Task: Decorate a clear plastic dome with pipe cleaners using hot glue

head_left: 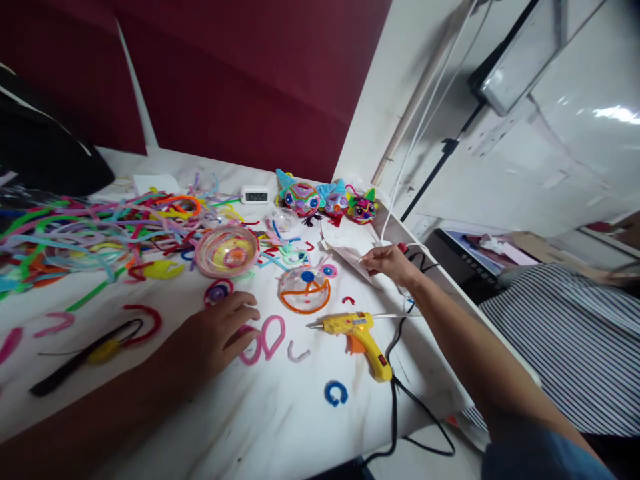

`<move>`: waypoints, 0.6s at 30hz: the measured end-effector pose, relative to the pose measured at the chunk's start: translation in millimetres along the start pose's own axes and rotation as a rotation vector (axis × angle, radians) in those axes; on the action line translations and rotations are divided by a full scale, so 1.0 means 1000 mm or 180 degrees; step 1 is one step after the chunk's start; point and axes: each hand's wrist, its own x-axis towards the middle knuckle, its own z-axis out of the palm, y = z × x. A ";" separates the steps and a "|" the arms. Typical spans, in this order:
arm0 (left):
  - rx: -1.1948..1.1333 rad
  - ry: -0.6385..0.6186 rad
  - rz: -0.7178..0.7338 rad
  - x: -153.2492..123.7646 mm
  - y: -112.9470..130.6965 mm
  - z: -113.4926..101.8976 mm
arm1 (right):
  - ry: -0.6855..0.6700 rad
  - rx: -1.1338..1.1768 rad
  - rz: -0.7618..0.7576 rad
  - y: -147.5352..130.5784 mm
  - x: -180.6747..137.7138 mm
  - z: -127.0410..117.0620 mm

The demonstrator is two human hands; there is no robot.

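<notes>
My right hand (387,263) pinches the edge of a white sheet of paper (346,255), which is lifted and tilted off the table. My left hand (220,330) hovers over or rests on the table with its fingers apart, beside pink pipe-cleaner loops (273,337) and a purple googly eye ringed in red (219,292). Between my hands lies a clear plastic piece with an orange pipe-cleaner mouth (305,293) and a blue nose. A yellow glue gun (357,327) lies on its side in front, its nozzle pointing left. One loop is partly covered by my left fingers.
Loose pipe cleaners (100,230) pile up on the left, near a clear bowl (227,251). Several decorated masks (300,198) and a small digital clock (256,195) stand at the back. A black cord (395,413) trails off the front right. A person in a striped top (565,340) is on the right.
</notes>
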 end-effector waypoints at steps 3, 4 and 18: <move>-0.0018 0.0020 -0.0023 0.001 0.000 -0.001 | 0.0041 0.0335 0.0136 -0.004 -0.002 -0.003; -0.0027 0.0036 -0.0036 0.001 0.000 -0.002 | 0.0049 0.0418 0.0171 -0.006 -0.003 -0.004; -0.0412 0.0064 -0.0204 0.029 0.020 -0.023 | 0.0027 0.0879 0.0263 -0.011 -0.008 -0.018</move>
